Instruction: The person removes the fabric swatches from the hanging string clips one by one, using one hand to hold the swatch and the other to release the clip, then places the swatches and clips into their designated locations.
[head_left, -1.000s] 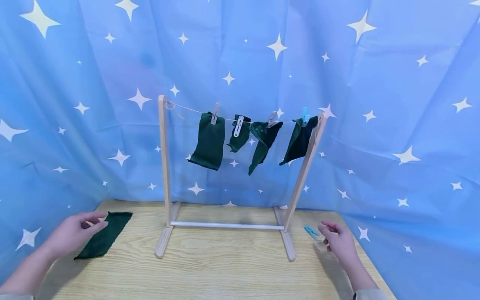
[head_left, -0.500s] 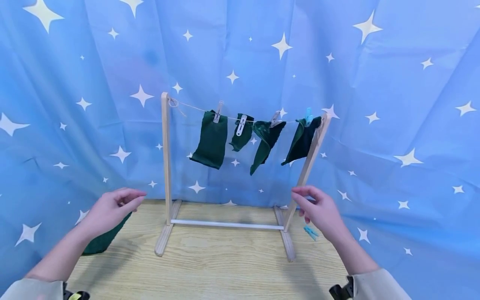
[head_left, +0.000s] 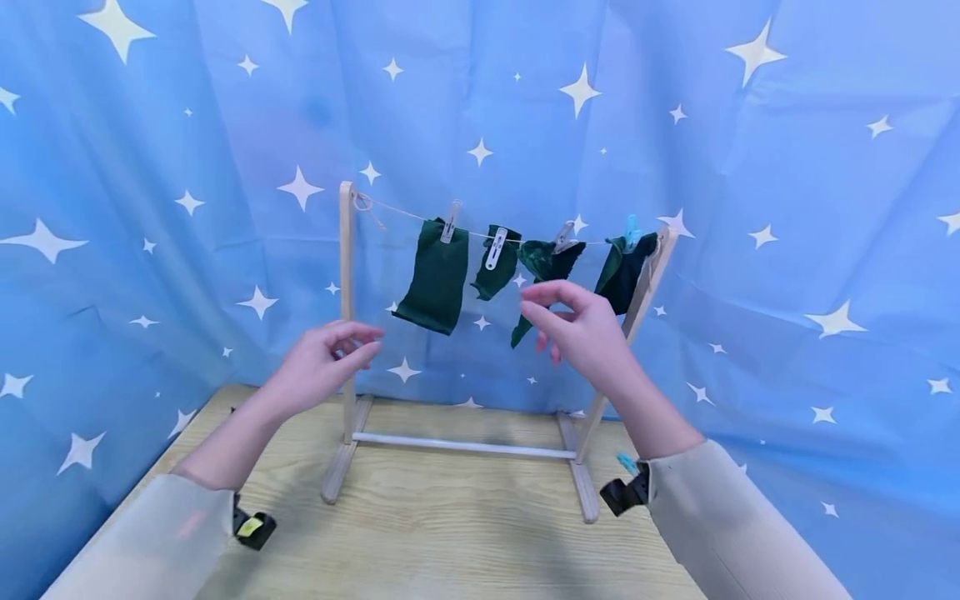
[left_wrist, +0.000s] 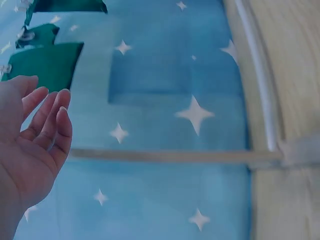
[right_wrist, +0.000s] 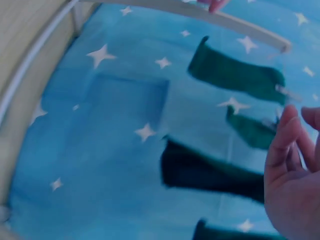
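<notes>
In the head view my left hand is raised in front of the left post of a small wooden drying rack, its fingers loosely bent around nothing. My right hand hovers before the third hanging cloth, thumb and forefinger apart, with nothing between them. Several dark green cloths hang from the line, among them a large one and a small one. A clear clothespin, a white clothespin, a grey clothespin and a blue clothespin clip them.
Another blue clothespin lies on the wooden table, partly covered by the right wrist camera. A white crossbar joins the rack's feet. A blue star-patterned curtain closes off the back and sides.
Both hands have risen from the table towards the rack, the left moving right and the right moving left. My left arm now hides the green cloth lying on the table.
</notes>
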